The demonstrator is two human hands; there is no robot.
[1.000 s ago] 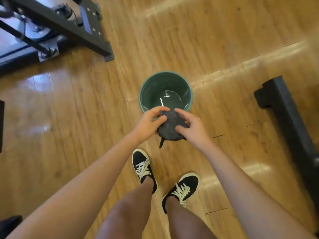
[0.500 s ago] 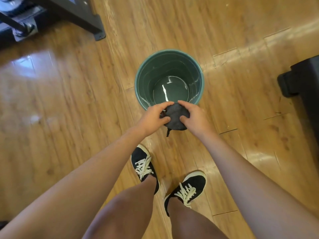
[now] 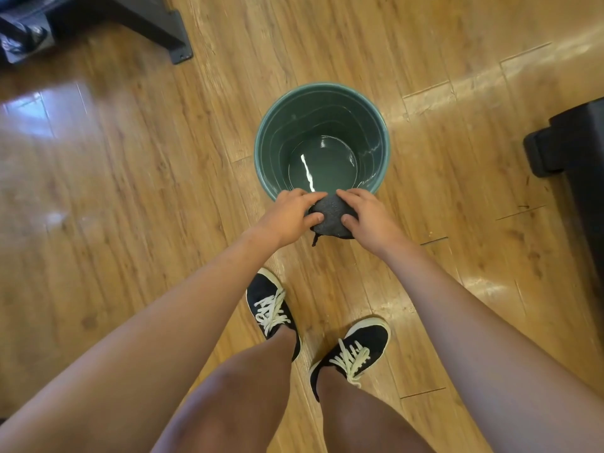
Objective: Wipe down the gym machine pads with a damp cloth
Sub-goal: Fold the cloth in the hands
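Both hands (image 3: 291, 217) squeeze balled cloth (image 3: 331, 216); bucket (image 3: 274, 152) holds water.

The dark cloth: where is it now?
In the head view, near centre, the dark cloth is gripped between the left hand and right hand, at the near rim of the green bucket.

Glossy wood floor (image 3: 130, 191), smooth green plastic bucket (image 3: 271, 152), matt dark cloth (image 3: 330, 217)
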